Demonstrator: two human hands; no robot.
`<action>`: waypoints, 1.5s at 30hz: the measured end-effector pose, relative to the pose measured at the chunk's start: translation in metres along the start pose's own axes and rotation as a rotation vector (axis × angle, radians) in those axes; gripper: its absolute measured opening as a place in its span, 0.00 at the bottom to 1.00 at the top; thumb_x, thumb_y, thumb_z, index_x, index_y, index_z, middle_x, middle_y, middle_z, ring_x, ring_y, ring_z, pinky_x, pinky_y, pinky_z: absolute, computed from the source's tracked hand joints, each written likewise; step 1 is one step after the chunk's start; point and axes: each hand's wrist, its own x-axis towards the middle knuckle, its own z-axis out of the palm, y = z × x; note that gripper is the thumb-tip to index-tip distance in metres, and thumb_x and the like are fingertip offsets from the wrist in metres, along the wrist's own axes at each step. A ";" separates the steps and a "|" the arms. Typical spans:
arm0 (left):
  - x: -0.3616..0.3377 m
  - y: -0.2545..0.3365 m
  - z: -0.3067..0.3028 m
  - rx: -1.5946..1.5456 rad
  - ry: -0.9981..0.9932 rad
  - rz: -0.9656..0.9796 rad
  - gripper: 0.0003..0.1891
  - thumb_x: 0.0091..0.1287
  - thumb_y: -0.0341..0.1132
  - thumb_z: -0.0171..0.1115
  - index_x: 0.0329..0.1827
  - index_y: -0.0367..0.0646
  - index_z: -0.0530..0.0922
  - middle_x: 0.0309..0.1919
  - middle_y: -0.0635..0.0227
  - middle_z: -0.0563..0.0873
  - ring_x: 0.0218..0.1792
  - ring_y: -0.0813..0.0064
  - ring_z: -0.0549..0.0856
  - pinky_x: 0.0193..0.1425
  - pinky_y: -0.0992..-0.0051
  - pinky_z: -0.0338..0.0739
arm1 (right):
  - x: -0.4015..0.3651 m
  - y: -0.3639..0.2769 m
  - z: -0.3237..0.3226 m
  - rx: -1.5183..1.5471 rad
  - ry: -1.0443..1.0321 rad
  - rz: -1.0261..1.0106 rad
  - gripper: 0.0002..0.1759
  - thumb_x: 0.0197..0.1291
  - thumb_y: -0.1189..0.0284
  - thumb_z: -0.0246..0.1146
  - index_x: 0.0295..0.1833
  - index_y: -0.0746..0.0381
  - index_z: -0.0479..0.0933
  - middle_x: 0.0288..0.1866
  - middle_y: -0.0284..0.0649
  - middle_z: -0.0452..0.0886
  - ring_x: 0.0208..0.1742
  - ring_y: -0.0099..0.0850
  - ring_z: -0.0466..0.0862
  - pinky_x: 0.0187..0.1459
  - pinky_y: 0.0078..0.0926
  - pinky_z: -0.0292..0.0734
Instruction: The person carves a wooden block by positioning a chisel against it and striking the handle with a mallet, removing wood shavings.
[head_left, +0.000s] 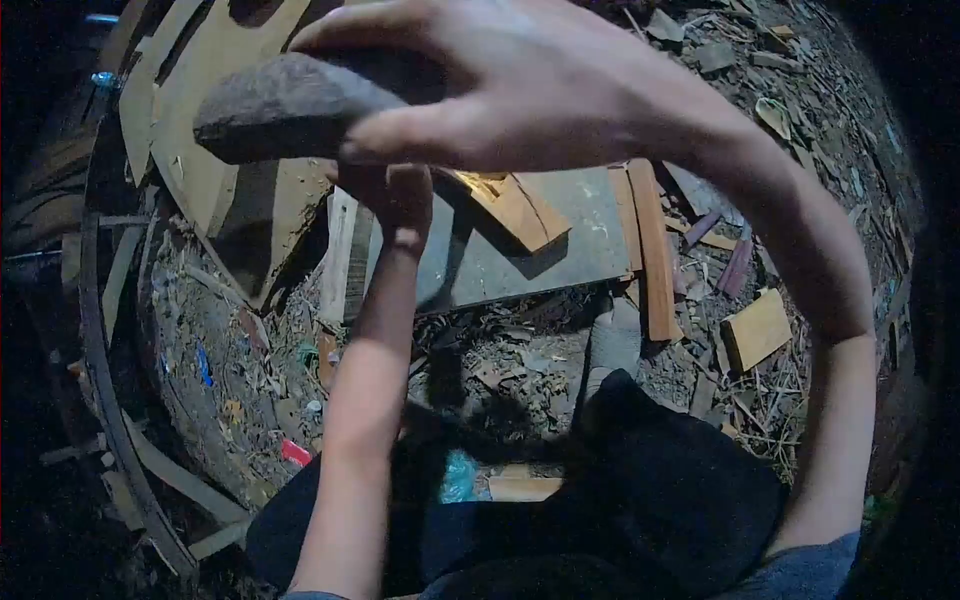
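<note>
On my feed the block (275, 100) juts left from the right hand (510, 85), which curls part-closed round its end, long axis roughly crosswise and nearer my view than the left hand (395, 200), whose half-hidden grip beside the wood (528, 215) I cannot tell.

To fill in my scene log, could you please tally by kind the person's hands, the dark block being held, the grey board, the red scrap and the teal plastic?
Hands: 2 (right hand, left hand)
Dark block, in the right hand: 1
Grey board: 1
Red scrap: 1
Teal plastic: 1
Total: 6
</note>
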 end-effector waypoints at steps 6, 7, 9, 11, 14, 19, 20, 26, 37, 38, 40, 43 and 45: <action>-0.003 0.022 0.001 -0.240 0.022 -0.344 0.31 0.67 0.57 0.58 0.61 0.41 0.69 0.55 0.60 0.73 0.59 0.67 0.71 0.62 0.66 0.65 | 0.005 -0.009 0.048 -0.250 0.766 -0.399 0.33 0.63 0.62 0.54 0.66 0.76 0.64 0.17 0.50 0.78 0.17 0.35 0.79 0.24 0.35 0.80; -0.005 0.020 0.002 -0.484 0.100 -0.552 0.29 0.64 0.55 0.62 0.57 0.40 0.72 0.49 0.60 0.76 0.57 0.66 0.73 0.60 0.66 0.66 | 0.002 -0.007 0.035 -0.296 0.527 -0.272 0.30 0.63 0.62 0.54 0.62 0.75 0.67 0.19 0.50 0.80 0.18 0.37 0.81 0.25 0.36 0.80; -0.006 -0.005 0.001 -0.739 0.171 -0.744 0.28 0.61 0.53 0.66 0.52 0.38 0.74 0.43 0.60 0.79 0.55 0.66 0.75 0.58 0.66 0.67 | 0.001 0.014 0.031 -0.177 0.399 -0.438 0.29 0.63 0.62 0.54 0.60 0.74 0.69 0.24 0.52 0.83 0.21 0.41 0.83 0.28 0.37 0.82; 0.008 -0.029 -0.009 -0.417 -0.393 -0.440 0.23 0.73 0.48 0.55 0.62 0.39 0.72 0.55 0.57 0.75 0.61 0.64 0.72 0.66 0.66 0.70 | 0.020 -0.056 0.015 -0.243 0.261 0.397 0.33 0.61 0.61 0.54 0.64 0.76 0.66 0.26 0.53 0.83 0.22 0.43 0.83 0.29 0.39 0.83; -0.074 -0.068 0.044 0.104 -0.369 -0.266 0.30 0.73 0.52 0.54 0.69 0.42 0.64 0.64 0.58 0.72 0.64 0.64 0.71 0.65 0.69 0.70 | 0.018 -0.038 0.013 -0.297 0.123 0.305 0.32 0.61 0.61 0.55 0.63 0.75 0.66 0.27 0.55 0.82 0.25 0.46 0.84 0.33 0.43 0.82; -0.019 -0.035 0.001 -0.505 -0.242 -0.473 0.44 0.64 0.50 0.66 0.74 0.38 0.50 0.67 0.52 0.61 0.68 0.61 0.63 0.72 0.58 0.57 | 0.022 -0.042 0.020 -0.222 0.258 0.266 0.31 0.61 0.62 0.55 0.63 0.73 0.65 0.27 0.57 0.81 0.29 0.49 0.84 0.38 0.49 0.81; -0.018 -0.031 0.001 -0.507 -0.245 -0.475 0.44 0.64 0.50 0.66 0.74 0.38 0.50 0.67 0.52 0.61 0.68 0.61 0.63 0.72 0.58 0.57 | 0.020 -0.039 0.020 -0.181 0.249 0.244 0.31 0.62 0.61 0.55 0.63 0.73 0.65 0.27 0.56 0.82 0.29 0.49 0.84 0.38 0.48 0.82; -0.024 -0.003 0.002 0.140 -0.078 -0.107 0.41 0.59 0.56 0.68 0.67 0.39 0.60 0.60 0.56 0.66 0.61 0.61 0.67 0.68 0.58 0.56 | 0.005 -0.027 0.018 0.064 0.198 0.095 0.32 0.65 0.60 0.54 0.66 0.73 0.64 0.25 0.52 0.82 0.30 0.48 0.85 0.40 0.43 0.82; -0.005 -0.003 -0.002 0.128 -0.043 -0.068 0.35 0.63 0.54 0.63 0.65 0.39 0.63 0.58 0.57 0.69 0.61 0.61 0.68 0.67 0.60 0.57 | 0.014 0.010 0.057 -0.387 0.591 -0.086 0.29 0.52 0.58 0.60 0.58 0.61 0.80 0.36 0.52 0.86 0.37 0.44 0.88 0.43 0.42 0.84; -0.002 -0.009 -0.002 0.129 -0.044 -0.076 0.35 0.63 0.54 0.63 0.65 0.39 0.64 0.58 0.58 0.69 0.61 0.61 0.68 0.67 0.60 0.58 | 0.015 0.004 0.055 -0.408 0.519 0.003 0.29 0.54 0.58 0.59 0.60 0.62 0.76 0.34 0.52 0.85 0.34 0.43 0.86 0.39 0.42 0.83; -0.015 -0.002 0.002 0.132 -0.046 -0.091 0.34 0.64 0.53 0.62 0.64 0.39 0.64 0.58 0.58 0.70 0.61 0.61 0.68 0.67 0.60 0.58 | 0.017 -0.007 0.050 -0.449 0.373 0.179 0.31 0.59 0.57 0.57 0.63 0.65 0.69 0.30 0.53 0.83 0.27 0.40 0.83 0.32 0.41 0.81; -0.011 0.004 -0.011 0.145 -0.029 -0.077 0.32 0.65 0.53 0.60 0.64 0.39 0.65 0.57 0.58 0.71 0.61 0.61 0.68 0.67 0.60 0.58 | 0.015 -0.026 0.034 -0.517 0.182 0.415 0.34 0.67 0.57 0.53 0.69 0.70 0.59 0.24 0.53 0.80 0.16 0.37 0.78 0.20 0.40 0.79; -0.005 0.008 -0.014 0.141 -0.017 -0.048 0.31 0.66 0.52 0.59 0.63 0.39 0.66 0.57 0.58 0.71 0.61 0.62 0.69 0.67 0.61 0.59 | 0.003 -0.034 0.019 -0.365 0.176 0.305 0.34 0.67 0.57 0.53 0.70 0.69 0.58 0.22 0.52 0.79 0.15 0.37 0.77 0.20 0.40 0.79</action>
